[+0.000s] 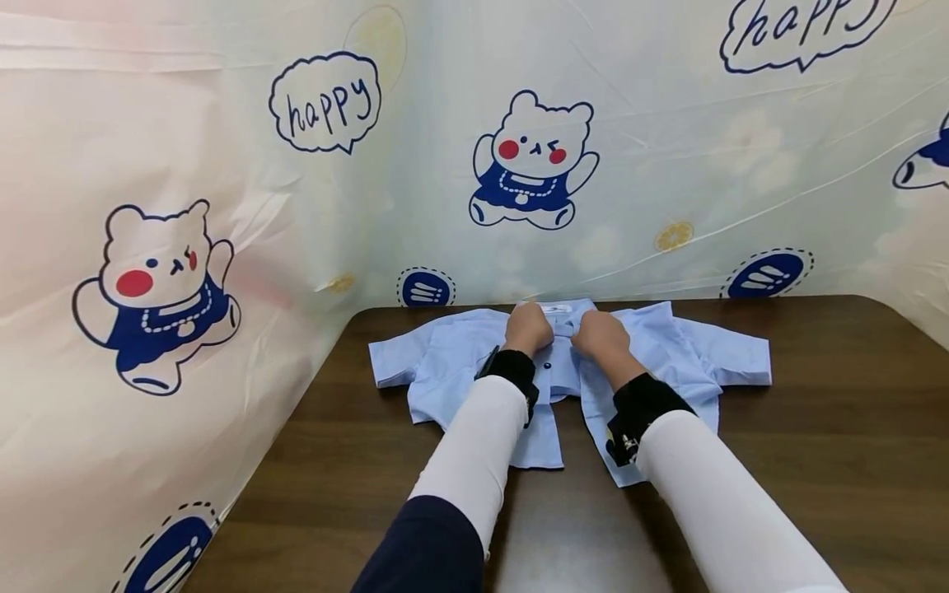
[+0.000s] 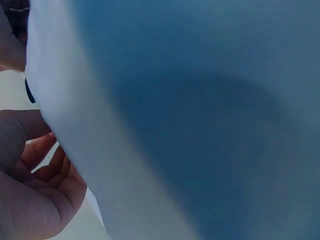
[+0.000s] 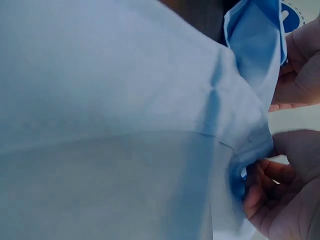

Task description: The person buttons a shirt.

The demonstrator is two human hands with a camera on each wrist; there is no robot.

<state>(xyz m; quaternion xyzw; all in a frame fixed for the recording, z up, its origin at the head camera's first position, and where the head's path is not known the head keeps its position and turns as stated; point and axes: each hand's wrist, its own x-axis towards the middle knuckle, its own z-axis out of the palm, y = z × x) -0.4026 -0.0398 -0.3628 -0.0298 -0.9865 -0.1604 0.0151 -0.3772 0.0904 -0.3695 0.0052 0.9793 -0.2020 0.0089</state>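
Observation:
A light blue short-sleeved shirt (image 1: 467,354) lies on the brown table, its front parted and both sleeves spread sideways. My left hand (image 1: 528,329) pinches the left front edge just below the collar, and my right hand (image 1: 602,336) grips the opposite edge a short way off. One dark button (image 1: 547,366) shows on the left front panel. In the left wrist view, pale cloth (image 2: 210,125) fills most of the picture beside the curled fingers of the left hand (image 2: 40,185). Over in the right wrist view, the right hand (image 3: 290,195) holds bunched fabric between thumb and fingers.
The brown wooden table (image 1: 838,461) extends around the shirt on every side. Behind it and along the left hangs a pale curtain (image 1: 415,181) printed with bears and the word "happy", close to the table's far edge.

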